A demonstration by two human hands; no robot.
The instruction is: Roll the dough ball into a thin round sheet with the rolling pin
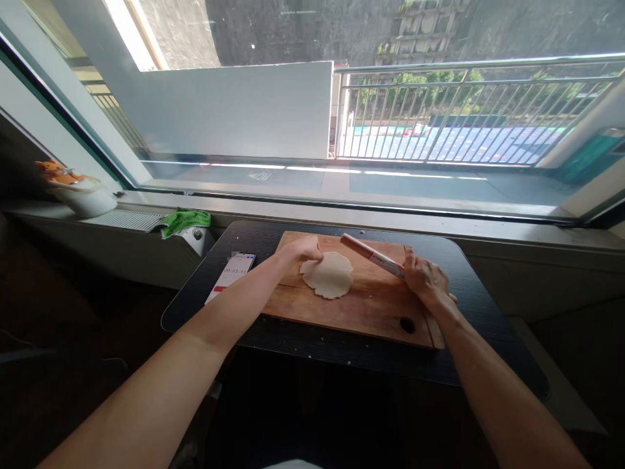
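Note:
A flat, pale, roughly round sheet of dough with an uneven edge lies on a wooden cutting board. My left hand is closed at the dough's upper left edge, thumb and fingers pinching it there. In my right hand is a wooden rolling pin, gripped near its right end. The pin slants over the right part of the board, its far end pointing up and left, apart from the dough. Part of the pin is hidden under my right fingers.
The board rests on a black table with scattered crumbs. Left of the board lies a phone showing a timer. On the ledge beneath the window stand a white bucket and a green cloth. A window sill borders the table's far side.

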